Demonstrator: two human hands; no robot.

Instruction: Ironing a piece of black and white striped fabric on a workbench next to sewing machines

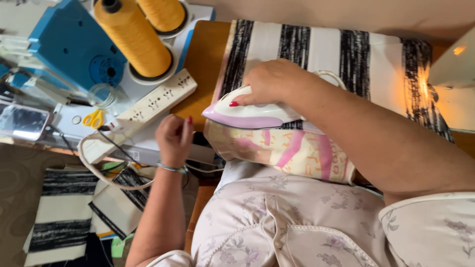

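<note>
My right hand [269, 81] grips the top of a white and pink clothes iron [247, 116]. The iron rests at the near edge of a black and white striped fabric [316, 47], which is spread over a pink patterned pad [287, 151]. My left hand [173, 136] is curled into a fist just left of the iron, beside a white power strip [148, 106]. Cords run under that hand; whether it holds one is hidden.
Two yellow thread cones [133, 37] stand on a blue and white machine [74, 49] at the upper left. Small yellow scissors [93, 118] lie near the strip. Folded striped pieces [64, 212] sit low on the left. A lit lamp [455, 74] is at the right edge.
</note>
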